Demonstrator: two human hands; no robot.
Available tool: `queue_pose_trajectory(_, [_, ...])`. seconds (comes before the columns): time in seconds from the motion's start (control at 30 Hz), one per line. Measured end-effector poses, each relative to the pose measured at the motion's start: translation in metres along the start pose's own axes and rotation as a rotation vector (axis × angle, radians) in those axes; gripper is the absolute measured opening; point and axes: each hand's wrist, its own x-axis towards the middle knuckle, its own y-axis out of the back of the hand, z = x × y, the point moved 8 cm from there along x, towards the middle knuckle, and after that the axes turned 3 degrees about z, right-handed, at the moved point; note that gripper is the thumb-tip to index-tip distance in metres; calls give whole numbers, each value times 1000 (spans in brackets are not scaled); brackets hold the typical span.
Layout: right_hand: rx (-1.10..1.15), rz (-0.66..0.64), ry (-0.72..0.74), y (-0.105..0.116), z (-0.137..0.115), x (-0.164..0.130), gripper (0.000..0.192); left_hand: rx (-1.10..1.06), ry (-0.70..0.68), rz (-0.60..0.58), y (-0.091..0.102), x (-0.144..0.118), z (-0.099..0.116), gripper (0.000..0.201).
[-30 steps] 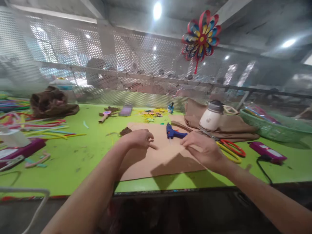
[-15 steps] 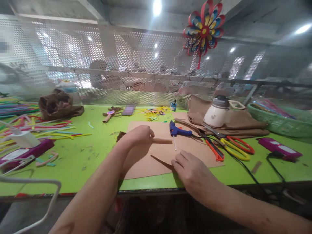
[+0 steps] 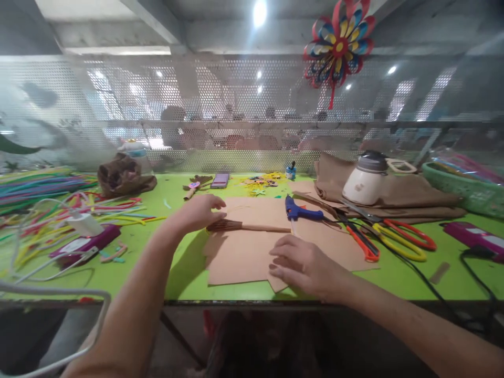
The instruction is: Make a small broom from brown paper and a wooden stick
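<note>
A brown paper piece with a fringed end and a narrow rolled stem [image 3: 263, 228] lies across brown paper sheets [image 3: 240, 262] on the green table. My left hand [image 3: 200, 212] is open just above its fringed end, thumb and fingers apart with nothing between them. Over the right part of the sheets, my right hand [image 3: 301, 265] is open, its fingers spread and loosely bent; whether the fingertips touch the paper I cannot tell. A blue glue gun [image 3: 302, 211] lies beyond my right hand, a clear stick close to the stem's right end.
To the right lie an orange cutter [image 3: 360, 240], yellow-and-red scissors [image 3: 401, 239], folded brown paper [image 3: 417, 194], a white pot [image 3: 364, 181] and a green basket [image 3: 472, 194]. Left are colored strips [image 3: 51, 184], a purple power strip [image 3: 88, 244] and a white cable [image 3: 103, 310].
My left hand has let go of the rolled stem and moved left. My right hand has let go of a raised paper strip, and its fingers have spread. The view has shifted slightly left.
</note>
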Motion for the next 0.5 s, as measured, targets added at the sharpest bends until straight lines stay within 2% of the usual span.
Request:
queue_pose_trajectory(0.13, [-53,-35,-21,-1,14,1,15,59,-128,-33,-27,-7,19,33])
queue_pose_trajectory(0.23, [-98,-94,-31,-5,10,-5,19,104,-223,-34,-42,-4,35,23])
queue_pose_trajectory(0.37, [-170,-163,6,-11,-8,-18,40,142,-244,-41,-51,3,38,22])
queue_pose_trajectory(0.5, [-235,-143,22,-15,-14,-27,30,140,-226,-47,-50,9,38,23])
